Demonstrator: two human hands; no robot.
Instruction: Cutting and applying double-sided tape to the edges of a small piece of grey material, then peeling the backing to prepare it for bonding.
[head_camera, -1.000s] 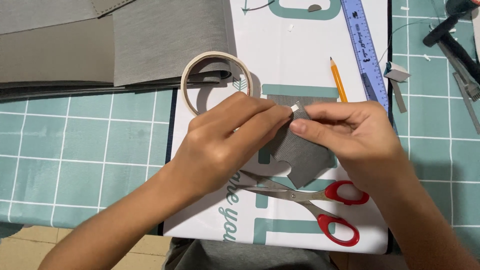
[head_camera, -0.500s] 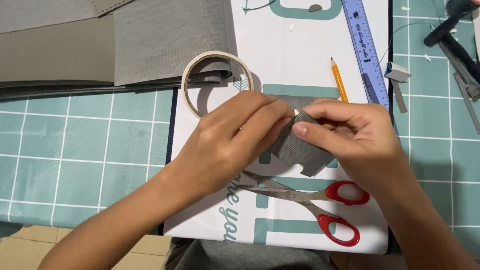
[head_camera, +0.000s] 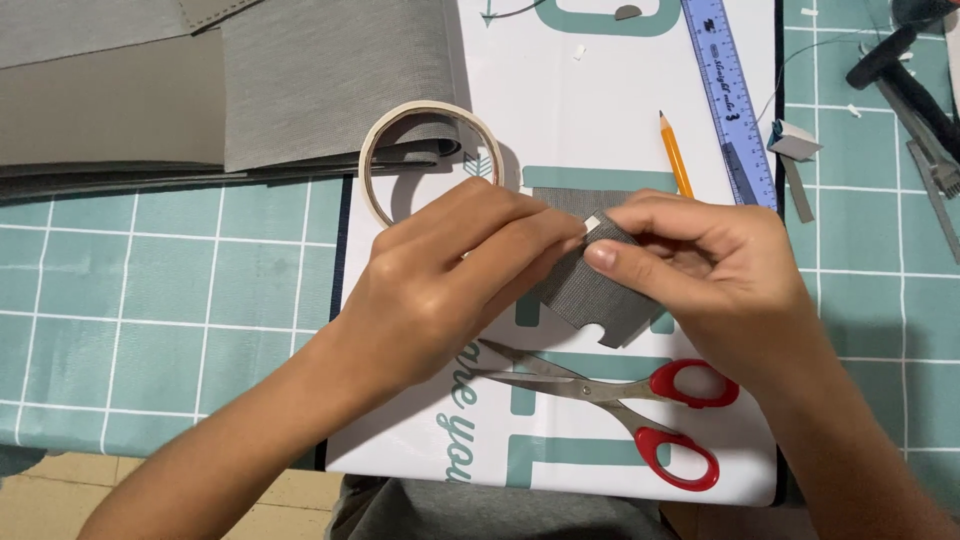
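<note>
Currently both hands, left hand (head_camera: 450, 290) and right hand (head_camera: 700, 270), pinch a white tape strip (head_camera: 592, 222) onto the cut grey fabric piece (head_camera: 595, 290); taping unfinished, red-handled scissors (head_camera: 620, 400) idle near the table's front edge.

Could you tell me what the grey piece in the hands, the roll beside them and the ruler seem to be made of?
Grey piece: seemingly woven fabric or textured faux leather, matte, with fine ribbed grain. Tape roll: cream paper tape, probably masking tape, dull surface. Ruler: blue translucent plastic, slightly glossy. Both the left hand and right hand pinch the piece.
</note>
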